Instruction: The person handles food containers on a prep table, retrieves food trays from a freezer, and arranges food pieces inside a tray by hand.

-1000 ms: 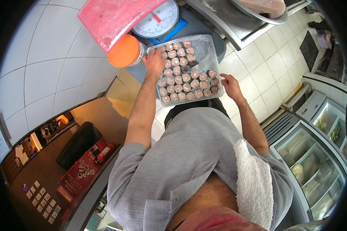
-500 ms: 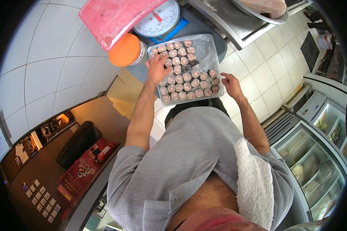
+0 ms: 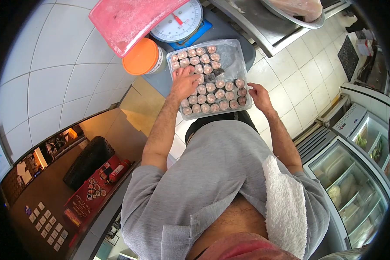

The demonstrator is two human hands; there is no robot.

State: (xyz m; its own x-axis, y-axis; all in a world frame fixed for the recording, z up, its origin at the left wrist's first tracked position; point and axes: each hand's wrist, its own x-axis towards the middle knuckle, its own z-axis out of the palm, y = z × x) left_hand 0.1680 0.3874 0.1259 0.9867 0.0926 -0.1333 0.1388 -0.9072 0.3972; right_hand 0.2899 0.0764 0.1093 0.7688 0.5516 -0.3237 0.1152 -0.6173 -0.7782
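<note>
A pale plastic tray (image 3: 232,50) holds several rows of small round rolls (image 3: 210,87) with pinkish tops. Dark wrapping shows on some of them, and two darker pieces (image 3: 209,77) stand out near the middle. My left hand (image 3: 184,83) is over the left side of the rolls, its fingers bent down among them. It covers part of the rows, and what lies under its fingertips is hidden. At the tray's right rim, my right hand (image 3: 261,99) has its fingers curled against the edge.
Beyond the tray stand an orange-lidded tub (image 3: 141,56), a dial scale (image 3: 177,24) and a pink tray (image 3: 130,21). A metal counter (image 3: 264,26) with a bowl of raw meat (image 3: 297,8) is at the upper right. Glass-topped freezers (image 3: 351,190) flank my right side.
My left hand has shifted slightly right and toward me, with its fingers more bent over the rolls. My right hand and the tray have hardly moved.
</note>
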